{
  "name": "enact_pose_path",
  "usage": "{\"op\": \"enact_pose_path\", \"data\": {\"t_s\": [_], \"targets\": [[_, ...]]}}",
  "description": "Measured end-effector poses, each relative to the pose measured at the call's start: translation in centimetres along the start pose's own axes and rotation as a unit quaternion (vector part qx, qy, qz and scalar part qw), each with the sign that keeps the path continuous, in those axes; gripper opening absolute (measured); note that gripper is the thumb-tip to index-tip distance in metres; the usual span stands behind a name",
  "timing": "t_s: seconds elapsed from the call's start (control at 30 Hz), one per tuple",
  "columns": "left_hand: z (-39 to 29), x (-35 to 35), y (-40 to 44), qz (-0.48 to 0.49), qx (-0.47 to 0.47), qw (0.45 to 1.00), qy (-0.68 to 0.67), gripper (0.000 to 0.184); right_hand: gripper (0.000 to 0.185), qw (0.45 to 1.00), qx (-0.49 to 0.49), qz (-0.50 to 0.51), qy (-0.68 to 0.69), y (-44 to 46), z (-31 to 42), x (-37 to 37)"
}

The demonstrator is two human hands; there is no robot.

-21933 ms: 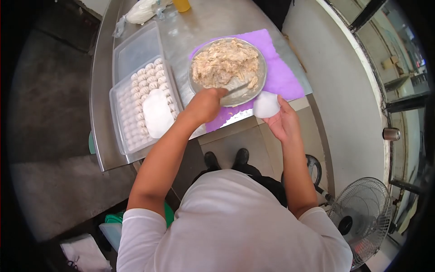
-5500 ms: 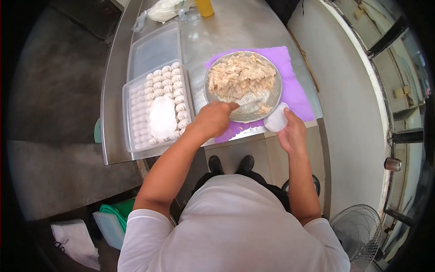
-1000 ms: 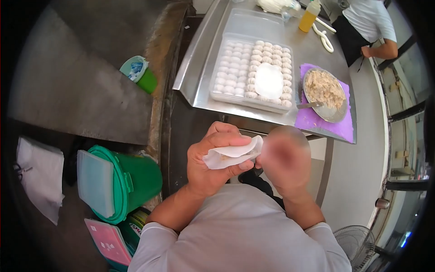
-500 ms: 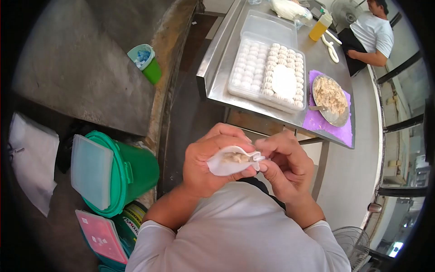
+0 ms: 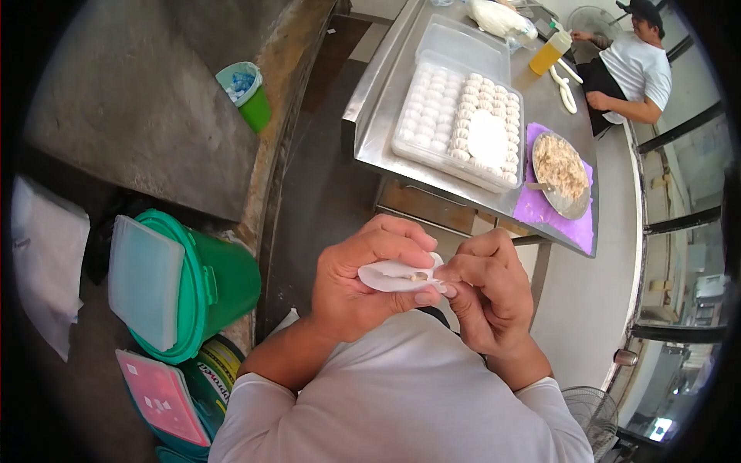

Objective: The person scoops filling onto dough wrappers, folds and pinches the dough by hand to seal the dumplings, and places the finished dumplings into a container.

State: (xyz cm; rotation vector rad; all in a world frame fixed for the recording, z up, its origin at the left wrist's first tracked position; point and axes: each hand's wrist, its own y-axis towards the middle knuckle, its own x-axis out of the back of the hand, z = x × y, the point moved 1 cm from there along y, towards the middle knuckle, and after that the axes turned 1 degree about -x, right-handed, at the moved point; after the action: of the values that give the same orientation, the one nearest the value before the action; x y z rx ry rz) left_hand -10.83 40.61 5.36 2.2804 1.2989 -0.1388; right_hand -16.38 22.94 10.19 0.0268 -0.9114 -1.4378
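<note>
My left hand (image 5: 359,274) holds a thin white dough wrapper (image 5: 386,276) with a little filling showing inside. At the wrapper's right end, the thumb and fingers of my right hand (image 5: 488,289) pinch its gathered edge. Beyond my hands, a clear plastic box (image 5: 455,164) on the metal table holds rows of pleated dumplings, with a stack of white wrappers (image 5: 488,137) lying on them. To its right, a metal bowl of filling (image 5: 559,170) rests on a purple cloth (image 5: 532,204), a flat handle sticking out over the rim.
A person (image 5: 633,69) in a white shirt stands beyond the metal table (image 5: 378,135), near a yellow squeeze bottle (image 5: 550,52) and dough strips (image 5: 565,89). Green bins (image 5: 231,285) stand on the left, a fan (image 5: 590,417) at lower right.
Both hands have come away from the bowl with the wrapper, and the tool is out of my left hand. The wrapper's opening has narrowed. The view has turned left, bringing the bins into sight.
</note>
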Motion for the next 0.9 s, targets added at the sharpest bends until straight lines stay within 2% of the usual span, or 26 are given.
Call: {"op": "enact_pose_path", "data": {"t_s": [0.07, 0.2, 0.27, 0.3, 0.37, 0.5, 0.7, 0.77, 0.9], "targets": [[-0.2, 0.2, 0.1, 0.025, 0.015, 0.999, 0.043, 0.036, 0.021, 0.995, -0.043, -0.058, 0.072, -0.1, 0.0, -0.7], [-0.3, 0.1, 0.1, 0.048, 0.009, 0.997, 0.064, 0.035, 0.02, 0.999, -0.031, -0.014, 0.012, 0.2, 0.3, -0.1], [-0.2, -0.6, -0.3, -0.058, 0.054, 0.994, -0.074, 0.034, 0.019, 1.0, -0.019, -0.003, 0.006, 0.2, 0.1, -0.2], [-0.2, -0.4, -0.3, -0.058, 0.053, 0.994, -0.074, 0.034, 0.019, 1.0, -0.018, -0.003, 0.007, 0.2, 0.0, -0.1], [-0.3, 0.2, -0.2, 0.009, -0.003, 0.998, 0.058, 0.036, 0.019, 1.0, 0.0, 0.006, -0.002, 0.3, 0.0, -0.1], [-0.5, 0.3, -0.1, 0.048, 0.012, 0.997, 0.065, 0.038, 0.02, 0.999, 0.0, -0.035, 0.026, 0.2, 0.1, -0.5], [-0.1, 0.2, -0.8, -0.02, -0.015, 1.0, 0.019, 0.034, 0.02, 1.0, 0.012, -0.003, -0.014, 0.0, -0.3, -0.5], [-0.3, 0.6, -0.6, 0.028, -0.029, 0.997, 0.058, 0.037, 0.019, 0.999, 0.042, -0.013, -0.009, -0.1, -0.5, -0.5], [-0.6, 0.3, -0.2, 0.075, -0.029, 0.993, 0.085, 0.036, 0.018, 0.998, 0.008, -0.045, 0.031, 0.2, -0.2, -0.8]]}}
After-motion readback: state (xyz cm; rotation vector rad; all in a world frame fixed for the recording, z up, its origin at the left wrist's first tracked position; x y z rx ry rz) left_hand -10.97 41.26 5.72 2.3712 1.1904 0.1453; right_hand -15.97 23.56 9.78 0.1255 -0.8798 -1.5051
